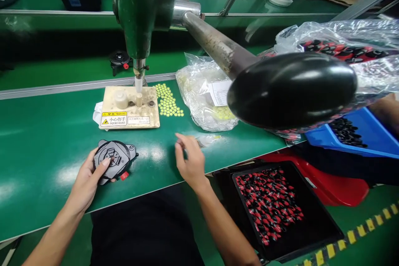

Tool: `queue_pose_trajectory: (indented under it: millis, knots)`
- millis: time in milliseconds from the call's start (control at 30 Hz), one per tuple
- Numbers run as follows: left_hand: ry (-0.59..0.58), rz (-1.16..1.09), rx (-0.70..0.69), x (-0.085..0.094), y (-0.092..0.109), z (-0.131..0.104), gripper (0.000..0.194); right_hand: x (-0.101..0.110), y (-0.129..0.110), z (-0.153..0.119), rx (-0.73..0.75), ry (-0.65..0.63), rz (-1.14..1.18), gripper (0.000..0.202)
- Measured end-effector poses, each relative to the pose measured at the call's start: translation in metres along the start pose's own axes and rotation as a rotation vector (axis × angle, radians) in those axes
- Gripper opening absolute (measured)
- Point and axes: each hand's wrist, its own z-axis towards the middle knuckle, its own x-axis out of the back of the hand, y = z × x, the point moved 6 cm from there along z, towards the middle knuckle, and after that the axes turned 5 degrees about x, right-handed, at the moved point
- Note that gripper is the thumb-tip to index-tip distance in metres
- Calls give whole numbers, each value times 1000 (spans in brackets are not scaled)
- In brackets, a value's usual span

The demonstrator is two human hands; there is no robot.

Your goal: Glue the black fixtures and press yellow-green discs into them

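Observation:
My left hand [90, 176] grips a round grey-and-black plastic part [117, 158] with a red tab, its thumb lying across the flat face. Over the green table, my right hand [191, 160] has its thumb and forefinger brought close together; whatever lies between them is too small to make out. Beyond the hands stands a hand press [137, 20], its white-tipped ram above a cream base plate [131, 121] with a warning label. Small yellow-green discs [170, 104] lie spread beside the plate. A clear plastic bag [199, 112] rests to their right.
The press lever ends in a big black knob [293, 91] at right. Below it are a black tray [318, 216] of red-and-black parts and a blue bin [380, 133]. Another round black part [120, 60] sits behind the press. A screw box [79, 2] stands on the shelf.

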Motion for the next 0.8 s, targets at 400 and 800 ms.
queue_pose_trajectory:
  millis: [400,800]
  knots:
    - [-40,-2,-56,1,-2,-3,73,-45,19,25,-176,-457,-253,27]
    - [-48,106,-160,-1,-4,-3,69,-41,-36,15,-314,-322,720,3]
